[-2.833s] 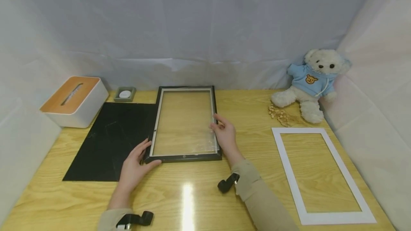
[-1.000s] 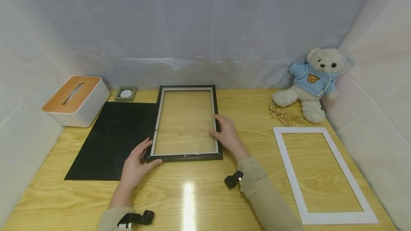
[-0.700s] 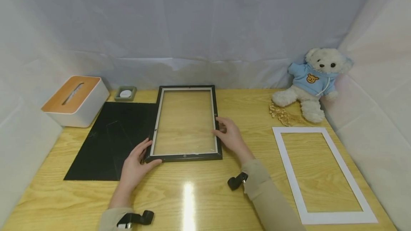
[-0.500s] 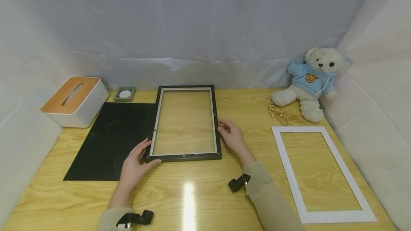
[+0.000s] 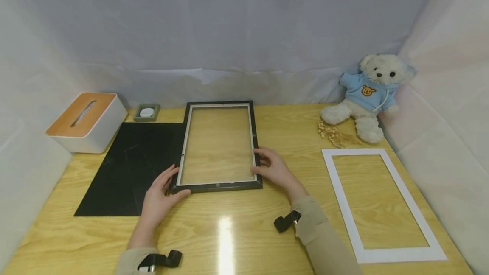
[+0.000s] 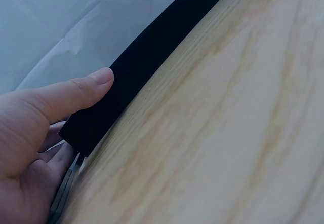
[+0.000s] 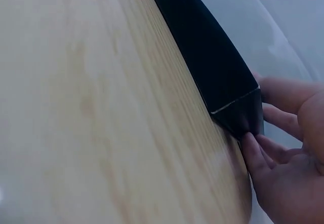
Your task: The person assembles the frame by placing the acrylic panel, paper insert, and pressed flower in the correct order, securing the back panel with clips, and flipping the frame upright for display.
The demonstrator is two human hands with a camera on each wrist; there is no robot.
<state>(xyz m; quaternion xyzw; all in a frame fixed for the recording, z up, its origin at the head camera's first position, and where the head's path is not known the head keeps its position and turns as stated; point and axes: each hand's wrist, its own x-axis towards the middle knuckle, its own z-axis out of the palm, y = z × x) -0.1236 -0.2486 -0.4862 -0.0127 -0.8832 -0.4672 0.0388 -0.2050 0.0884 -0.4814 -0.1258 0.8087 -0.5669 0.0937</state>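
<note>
A black picture frame [image 5: 225, 187] lies on the wooden table, its pale inner lip facing up and a clear pane [image 5: 217, 147] within it. At its near left corner my left hand [image 5: 157, 200] holds it, thumb along the front edge and fingers on the left side. The left wrist view shows that thumb [image 6: 76, 95] against the black outer wall. On the right side, near the front corner, my right hand [image 5: 276, 169] grips the rail between thumb and fingers. In the right wrist view, fingertips [image 7: 251, 145] touch the mitred corner from below and behind.
Left of the frame lies a black backing board [image 5: 130, 173], partly covered by it. Behind stand a tissue box [image 5: 89, 118] and a small green dish [image 5: 147, 112]. A white mat [image 5: 349, 215] lies at right, near a teddy bear [image 5: 368, 92] and dried flowers [image 5: 332, 135].
My right hand has come off the inner lip, moved out to the right, then slid nearer along the rail and taken hold of it. My left hand stays at the corner.
</note>
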